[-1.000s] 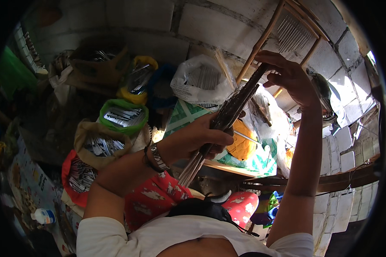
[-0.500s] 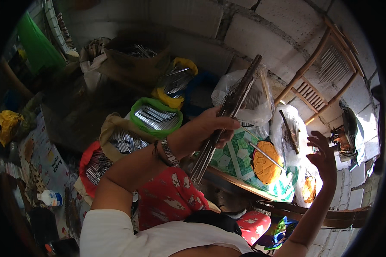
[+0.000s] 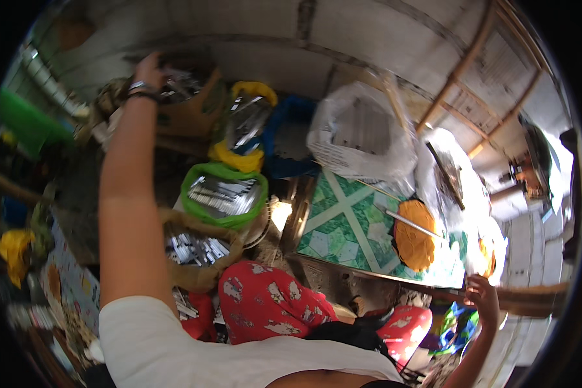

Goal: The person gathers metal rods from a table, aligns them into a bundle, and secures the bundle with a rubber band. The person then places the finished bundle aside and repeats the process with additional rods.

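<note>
My left arm is stretched out to the far left. My left hand (image 3: 150, 72), smeared by motion, is over a cardboard box (image 3: 204, 107) that holds thin silvery sticks (image 3: 182, 85). A dark streak lies beside its fingers, too blurred to tell whether they grip it. Low on the right, my right hand (image 3: 484, 299) is raised with loosely curled fingers apart and nothing visible in them. It is near the corner of a low table with a green patterned top (image 3: 333, 249). An orange round pad (image 3: 415, 242) rests there with a grey rod (image 3: 410, 223) across it.
Between the box and the table stand a yellow bag (image 3: 229, 156), a green bag (image 3: 260, 202) and a brown bag (image 3: 197, 277), all holding silvery strips. Clear plastic bags (image 3: 330, 132) stand behind the table. A wooden chair (image 3: 456, 84) leans at the right wall.
My left hand has swung from the middle to the far-left box; the bundle of dark thin sticks it held cannot be made out clearly now. My right hand has dropped lower. The view has shifted.
</note>
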A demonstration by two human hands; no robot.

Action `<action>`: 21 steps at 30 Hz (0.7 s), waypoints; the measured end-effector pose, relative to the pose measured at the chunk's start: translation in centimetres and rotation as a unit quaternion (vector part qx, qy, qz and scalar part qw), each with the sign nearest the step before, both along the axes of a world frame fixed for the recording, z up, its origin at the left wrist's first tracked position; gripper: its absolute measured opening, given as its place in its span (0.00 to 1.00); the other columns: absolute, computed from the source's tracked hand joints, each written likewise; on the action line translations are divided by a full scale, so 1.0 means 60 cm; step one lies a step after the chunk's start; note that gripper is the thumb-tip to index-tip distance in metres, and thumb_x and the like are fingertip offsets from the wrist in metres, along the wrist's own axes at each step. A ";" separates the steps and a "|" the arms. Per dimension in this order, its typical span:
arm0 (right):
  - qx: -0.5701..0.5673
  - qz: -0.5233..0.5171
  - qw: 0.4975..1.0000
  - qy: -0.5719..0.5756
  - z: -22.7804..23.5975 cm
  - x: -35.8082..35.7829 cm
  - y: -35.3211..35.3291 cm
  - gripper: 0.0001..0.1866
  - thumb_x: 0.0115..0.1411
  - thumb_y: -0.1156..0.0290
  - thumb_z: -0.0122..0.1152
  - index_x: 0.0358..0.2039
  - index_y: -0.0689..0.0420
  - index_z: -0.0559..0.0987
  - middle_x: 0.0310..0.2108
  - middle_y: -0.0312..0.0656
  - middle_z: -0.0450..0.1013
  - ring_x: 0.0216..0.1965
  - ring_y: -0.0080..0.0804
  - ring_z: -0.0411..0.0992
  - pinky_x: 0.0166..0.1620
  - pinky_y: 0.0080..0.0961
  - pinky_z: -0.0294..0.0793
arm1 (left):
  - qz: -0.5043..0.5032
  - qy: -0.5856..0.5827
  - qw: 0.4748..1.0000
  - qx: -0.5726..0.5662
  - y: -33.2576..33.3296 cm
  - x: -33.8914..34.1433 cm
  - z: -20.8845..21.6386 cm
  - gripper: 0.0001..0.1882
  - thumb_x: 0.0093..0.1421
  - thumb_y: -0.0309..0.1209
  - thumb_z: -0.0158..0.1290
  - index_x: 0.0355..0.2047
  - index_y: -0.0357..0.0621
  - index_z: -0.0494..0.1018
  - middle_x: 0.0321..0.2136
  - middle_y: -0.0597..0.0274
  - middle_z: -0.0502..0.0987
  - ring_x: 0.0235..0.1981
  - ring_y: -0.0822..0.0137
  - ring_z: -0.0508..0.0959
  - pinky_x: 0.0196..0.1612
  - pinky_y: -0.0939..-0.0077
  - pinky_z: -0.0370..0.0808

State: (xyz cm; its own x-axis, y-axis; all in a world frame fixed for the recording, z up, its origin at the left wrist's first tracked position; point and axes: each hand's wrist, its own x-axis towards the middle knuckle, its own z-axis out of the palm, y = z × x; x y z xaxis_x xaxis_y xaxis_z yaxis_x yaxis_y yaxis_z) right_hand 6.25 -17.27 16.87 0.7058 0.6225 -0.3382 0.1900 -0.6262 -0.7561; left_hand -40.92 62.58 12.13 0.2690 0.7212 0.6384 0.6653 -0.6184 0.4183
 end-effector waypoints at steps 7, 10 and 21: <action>-0.069 -0.030 0.997 -0.002 -0.036 -0.025 -0.049 0.20 0.51 0.76 0.65 0.46 0.62 0.79 0.49 0.41 0.70 0.43 0.31 0.74 0.39 0.25 0.79 | 0.151 0.266 0.952 -0.005 0.205 -0.092 -0.140 0.17 0.65 0.27 0.43 0.49 0.30 0.71 0.47 0.47 0.77 0.48 0.58 0.76 0.55 0.66 0.70; -0.086 -0.029 0.995 -0.031 -0.042 -0.023 -0.028 0.18 0.51 0.77 0.64 0.44 0.63 0.80 0.47 0.43 0.71 0.41 0.29 0.75 0.45 0.28 0.77 | 0.163 0.249 0.950 -0.093 0.211 -0.079 -0.166 0.18 0.63 0.29 0.45 0.51 0.31 0.70 0.48 0.46 0.76 0.49 0.56 0.74 0.56 0.65 0.69; -0.039 -0.035 0.904 -0.423 -0.136 0.160 0.230 0.12 0.56 0.73 0.62 0.40 0.60 0.81 0.39 0.50 0.77 0.45 0.46 0.74 0.51 0.36 0.72 | 0.163 0.144 0.950 -0.224 0.110 0.042 -0.116 0.24 0.59 0.33 0.49 0.55 0.36 0.68 0.53 0.43 0.71 0.54 0.48 0.70 0.58 0.61 0.67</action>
State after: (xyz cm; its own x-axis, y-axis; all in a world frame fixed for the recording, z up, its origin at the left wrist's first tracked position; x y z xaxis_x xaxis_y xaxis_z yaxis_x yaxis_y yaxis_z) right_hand 15.88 -3.49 8.73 0.7692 0.5636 0.3013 0.6380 -0.7044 -0.3111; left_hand -38.37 69.18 5.17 0.1027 0.9779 0.1823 0.9175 -0.1639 0.3625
